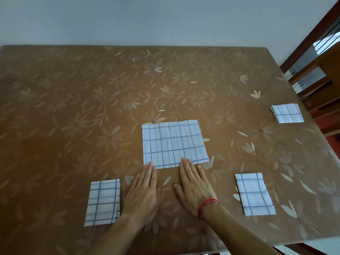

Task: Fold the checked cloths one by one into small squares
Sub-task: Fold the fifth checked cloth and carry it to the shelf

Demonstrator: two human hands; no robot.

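Brown floral covering spreads over the table (pixel 73 89), which stands against a pale wall (pixel 147 19). Near the middle of it, towards the person, lies the centre cloth (pixel 173 142), white with blue checks, flat and roughly rectangular, larger than the others.

The left hand (pixel 145 192) lies palm down just below its near-left corner, fingers straight, fingertips touching the near edge. The right hand (pixel 193 188) lies flat beside it, a gap between the two, with its straight fingertips resting on the same edge nearer the middle. Neither hand grips anything. A red thread bracelet (pixel 207 205) circles the right wrist.

Left of the hands sits the left folded cloth (pixel 103 201), a small rectangle. Right of them sits the right folded cloth (pixel 254 194), about the same size. Well apart, by the table's right edge, lies the far folded cloth (pixel 287 113). A wooden chair (pixel 322 85) stands beyond that edge.
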